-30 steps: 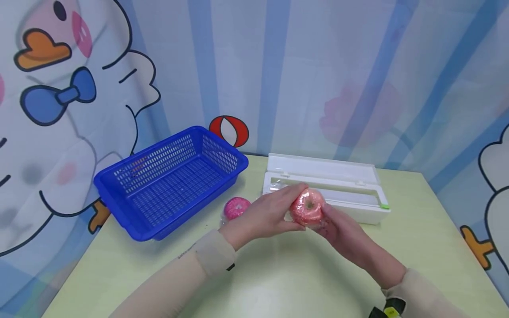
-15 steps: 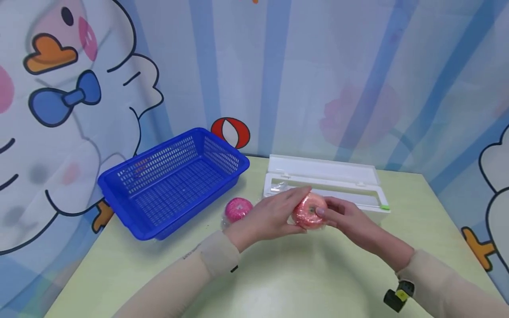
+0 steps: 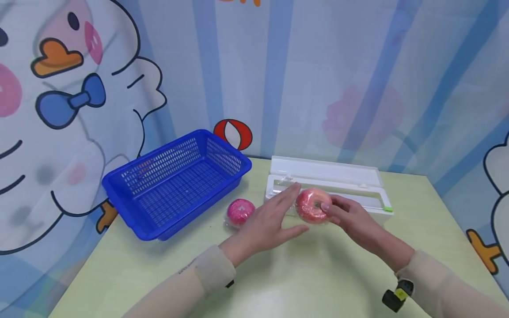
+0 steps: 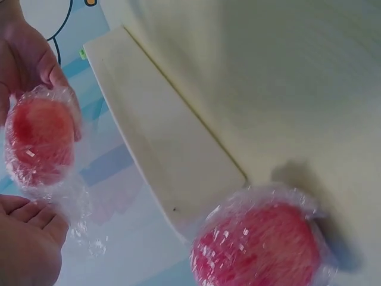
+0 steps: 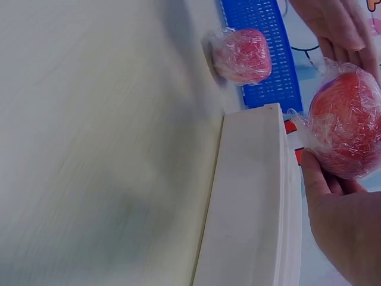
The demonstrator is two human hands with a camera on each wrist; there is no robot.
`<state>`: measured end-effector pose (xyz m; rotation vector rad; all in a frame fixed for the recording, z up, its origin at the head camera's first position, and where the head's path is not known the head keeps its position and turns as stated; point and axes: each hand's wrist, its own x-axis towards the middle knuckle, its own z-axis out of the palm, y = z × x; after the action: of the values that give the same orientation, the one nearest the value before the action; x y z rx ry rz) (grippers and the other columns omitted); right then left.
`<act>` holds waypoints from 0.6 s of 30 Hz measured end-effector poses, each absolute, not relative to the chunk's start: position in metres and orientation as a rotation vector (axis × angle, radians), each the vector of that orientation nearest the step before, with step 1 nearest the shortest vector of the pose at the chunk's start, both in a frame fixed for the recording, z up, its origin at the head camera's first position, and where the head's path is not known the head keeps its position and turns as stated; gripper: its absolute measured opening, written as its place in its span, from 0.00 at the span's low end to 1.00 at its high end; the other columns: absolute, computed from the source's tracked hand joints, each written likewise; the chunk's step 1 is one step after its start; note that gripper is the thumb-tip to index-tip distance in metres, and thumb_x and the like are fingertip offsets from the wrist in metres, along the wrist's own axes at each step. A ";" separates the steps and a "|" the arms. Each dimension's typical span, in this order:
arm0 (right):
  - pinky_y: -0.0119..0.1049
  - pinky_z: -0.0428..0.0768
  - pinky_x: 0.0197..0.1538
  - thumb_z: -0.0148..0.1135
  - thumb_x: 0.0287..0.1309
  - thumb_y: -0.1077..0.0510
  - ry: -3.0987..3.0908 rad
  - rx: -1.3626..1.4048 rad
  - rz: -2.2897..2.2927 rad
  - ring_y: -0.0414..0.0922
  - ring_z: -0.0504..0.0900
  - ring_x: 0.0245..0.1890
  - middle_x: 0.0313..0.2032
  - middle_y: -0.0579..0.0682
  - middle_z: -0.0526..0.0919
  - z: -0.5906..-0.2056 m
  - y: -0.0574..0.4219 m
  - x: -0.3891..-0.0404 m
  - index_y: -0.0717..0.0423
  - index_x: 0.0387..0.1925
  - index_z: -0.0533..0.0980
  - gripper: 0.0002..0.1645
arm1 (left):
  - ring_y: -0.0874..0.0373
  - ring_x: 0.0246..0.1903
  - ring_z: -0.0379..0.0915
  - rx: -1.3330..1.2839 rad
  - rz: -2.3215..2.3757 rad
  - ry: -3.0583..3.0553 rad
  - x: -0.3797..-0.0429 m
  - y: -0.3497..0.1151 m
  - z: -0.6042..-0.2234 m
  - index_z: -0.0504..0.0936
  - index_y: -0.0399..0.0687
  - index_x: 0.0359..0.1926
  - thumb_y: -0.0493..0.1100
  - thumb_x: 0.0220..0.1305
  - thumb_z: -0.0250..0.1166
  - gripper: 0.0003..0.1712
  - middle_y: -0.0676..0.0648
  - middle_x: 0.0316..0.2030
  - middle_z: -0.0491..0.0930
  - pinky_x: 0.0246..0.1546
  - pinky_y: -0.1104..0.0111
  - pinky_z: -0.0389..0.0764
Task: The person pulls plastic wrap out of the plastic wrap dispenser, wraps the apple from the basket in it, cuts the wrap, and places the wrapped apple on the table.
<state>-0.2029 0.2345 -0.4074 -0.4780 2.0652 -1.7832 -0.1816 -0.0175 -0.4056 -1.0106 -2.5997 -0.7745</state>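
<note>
A red apple [image 3: 308,204] wrapped in clear film is held up over the table, stem side showing. My right hand [image 3: 354,217] pinches it, thumb near the stem and fingers behind. Beside it my left hand [image 3: 267,225] is spread, fingers straight, thumb apart. The left wrist view shows loose film [image 4: 80,208] trailing from the apple close to the left fingers; whether they touch it I cannot tell. Another wrapped apple [image 3: 241,211], deeper pink, rests on the table just left of my left hand. Behind the held apple lies a white cling film box [image 3: 326,171] with its lid raised.
A blue plastic basket [image 3: 153,234] with slotted sides stands at the left back of the pale table [image 3: 262,282]. A printed curtain [image 3: 310,79] hangs right behind the table's back edge.
My right hand has shifted from under the apple to its right side, thumb now by the stem. My left hand has let go and opened, moving slightly left of the apple.
</note>
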 end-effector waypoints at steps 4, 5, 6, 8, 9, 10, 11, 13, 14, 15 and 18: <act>0.41 0.67 0.57 0.51 0.68 0.51 2.037 -0.485 -1.798 0.52 0.68 0.56 0.56 0.57 0.67 -0.406 0.235 -0.204 0.59 0.62 0.60 0.27 | 0.67 0.66 0.36 -1.005 -0.901 -2.669 -0.182 -0.013 -0.411 0.33 0.64 0.70 0.67 0.64 0.51 0.46 0.63 0.69 0.36 0.59 0.62 0.58; 0.41 0.67 0.57 0.52 0.68 0.51 2.035 -0.481 -1.799 0.51 0.69 0.56 0.56 0.57 0.67 -0.406 0.235 -0.204 0.59 0.62 0.60 0.27 | 0.67 0.66 0.34 -1.006 -0.922 -2.680 -0.183 -0.011 -0.412 0.33 0.63 0.70 0.67 0.65 0.51 0.46 0.63 0.69 0.35 0.59 0.62 0.57; 0.41 0.67 0.57 0.52 0.68 0.51 2.035 -0.474 -1.800 0.51 0.69 0.55 0.56 0.57 0.68 -0.405 0.235 -0.204 0.59 0.62 0.60 0.27 | 0.68 0.66 0.33 -1.009 -0.941 -2.684 -0.183 -0.009 -0.414 0.32 0.62 0.70 0.66 0.66 0.50 0.46 0.63 0.69 0.35 0.60 0.63 0.56; 0.41 0.68 0.56 0.52 0.68 0.50 2.040 -0.458 -1.802 0.51 0.69 0.55 0.56 0.57 0.68 -0.404 0.236 -0.205 0.60 0.62 0.60 0.28 | 0.67 0.67 0.32 -1.002 -0.979 -2.685 -0.183 -0.005 -0.416 0.31 0.61 0.70 0.64 0.67 0.51 0.46 0.63 0.69 0.33 0.60 0.63 0.55; 0.40 0.68 0.56 0.52 0.68 0.50 2.040 -0.456 -1.808 0.51 0.70 0.55 0.56 0.57 0.68 -0.403 0.236 -0.205 0.61 0.62 0.60 0.28 | 0.67 0.67 0.31 -1.001 -1.006 -2.677 -0.183 -0.002 -0.417 0.30 0.61 0.70 0.62 0.68 0.52 0.46 0.63 0.69 0.32 0.60 0.64 0.54; 0.40 0.68 0.56 0.52 0.68 0.50 2.043 -0.457 -1.809 0.51 0.70 0.55 0.56 0.57 0.68 -0.403 0.236 -0.206 0.61 0.62 0.60 0.28 | 0.67 0.67 0.31 -1.002 -1.030 -2.665 -0.183 0.000 -0.417 0.29 0.60 0.70 0.61 0.68 0.52 0.46 0.62 0.69 0.31 0.60 0.64 0.53; 0.41 0.69 0.55 0.52 0.68 0.50 2.044 -0.460 -1.815 0.51 0.70 0.55 0.56 0.57 0.68 -0.402 0.236 -0.206 0.61 0.62 0.60 0.28 | 0.67 0.67 0.30 -1.001 -1.058 -2.658 -0.184 0.002 -0.418 0.28 0.60 0.70 0.60 0.69 0.51 0.45 0.62 0.69 0.31 0.61 0.65 0.53; 0.41 0.69 0.55 0.52 0.68 0.50 2.049 -0.465 -1.819 0.51 0.70 0.55 0.56 0.57 0.69 -0.402 0.236 -0.207 0.61 0.62 0.61 0.28 | 0.66 0.67 0.29 -0.993 -1.123 -2.646 -0.185 0.006 -0.420 0.26 0.62 0.69 0.58 0.70 0.50 0.45 0.61 0.69 0.29 0.61 0.65 0.51; 0.41 0.69 0.55 0.52 0.68 0.50 2.048 -0.475 -1.818 0.51 0.70 0.55 0.56 0.57 0.69 -0.402 0.236 -0.208 0.61 0.62 0.61 0.28 | 0.66 0.67 0.29 -0.992 -1.152 -2.646 -0.185 0.007 -0.421 0.25 0.62 0.69 0.58 0.70 0.50 0.44 0.61 0.69 0.29 0.61 0.65 0.51; 0.41 0.69 0.55 0.51 0.68 0.50 2.048 -0.479 -1.813 0.51 0.70 0.55 0.56 0.57 0.69 -0.402 0.236 -0.208 0.61 0.62 0.61 0.28 | 0.66 0.67 0.29 -0.994 -1.193 -2.648 -0.186 0.008 -0.421 0.25 0.63 0.68 0.57 0.70 0.49 0.44 0.61 0.69 0.29 0.61 0.65 0.51; 0.40 0.69 0.55 0.50 0.69 0.50 2.046 -0.488 -1.793 0.50 0.70 0.55 0.56 0.56 0.69 -0.403 0.238 -0.209 0.63 0.62 0.61 0.28 | 0.66 0.67 0.33 -0.986 -1.278 -2.661 -0.187 0.005 -0.419 0.29 0.65 0.69 0.56 0.70 0.52 0.44 0.61 0.69 0.34 0.60 0.65 0.54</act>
<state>-0.2090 0.2381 -0.4031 -0.4883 2.0456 -1.7927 -0.1874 0.0048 -0.4191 -0.9860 -2.6614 -1.2776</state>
